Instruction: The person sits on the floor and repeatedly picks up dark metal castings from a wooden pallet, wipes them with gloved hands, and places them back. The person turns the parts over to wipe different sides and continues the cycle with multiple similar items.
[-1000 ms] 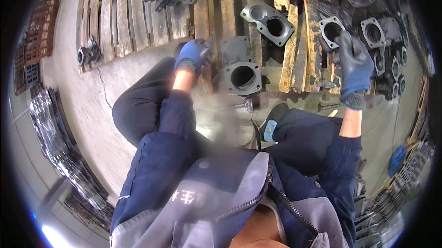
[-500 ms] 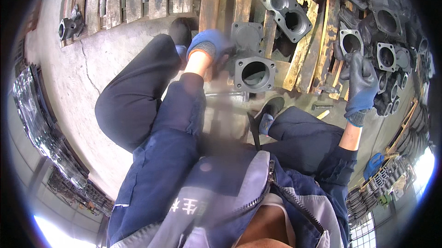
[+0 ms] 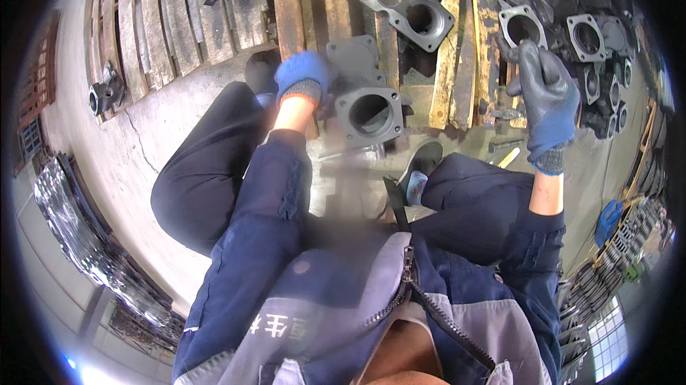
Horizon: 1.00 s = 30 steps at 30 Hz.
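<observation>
Workshop floor: cracked grey concrete (image 3: 143, 156) running up to a worn wooden pallet (image 3: 214, 21) that is carrying cast metal parts.

Left hand (image 3: 304, 78), blue glove: resting against the near grey metal housing (image 3: 368, 110) at the pallet's edge, steadying it; whether the fingers are closing round it cannot be told.

Right hand (image 3: 547, 96), dark-palmed glove: raised and curled loosely, gripping nothing visible, hovering before a heap of dark flanged castings (image 3: 586, 35).

Handling note: the housing is looking heavy and rough-edged, so a two-handed hold low on the body would likely be serving best.

Housing: boxy, square face, round bore, matte sandy skin. A paler flat casting (image 3: 407, 6) is lying behind it.
</observation>
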Each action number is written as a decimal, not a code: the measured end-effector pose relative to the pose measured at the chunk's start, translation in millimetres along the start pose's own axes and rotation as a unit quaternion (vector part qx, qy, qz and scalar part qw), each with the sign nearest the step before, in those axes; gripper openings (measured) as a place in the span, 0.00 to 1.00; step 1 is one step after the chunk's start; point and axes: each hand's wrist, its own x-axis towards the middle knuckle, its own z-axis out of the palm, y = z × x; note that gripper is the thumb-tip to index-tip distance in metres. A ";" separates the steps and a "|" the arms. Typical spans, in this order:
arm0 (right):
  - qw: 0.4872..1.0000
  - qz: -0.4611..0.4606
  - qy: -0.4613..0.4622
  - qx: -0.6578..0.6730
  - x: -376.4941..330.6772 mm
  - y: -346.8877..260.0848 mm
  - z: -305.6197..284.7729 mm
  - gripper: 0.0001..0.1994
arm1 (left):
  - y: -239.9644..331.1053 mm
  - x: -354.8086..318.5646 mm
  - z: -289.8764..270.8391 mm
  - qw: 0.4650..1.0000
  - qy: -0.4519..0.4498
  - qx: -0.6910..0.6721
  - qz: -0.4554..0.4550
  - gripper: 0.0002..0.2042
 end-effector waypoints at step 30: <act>0.915 0.235 -0.295 0.145 -15.3 242.1 220.7 0.20 | -31.5 0.6 91.1 0.958 -0.163 -0.223 0.080 0.25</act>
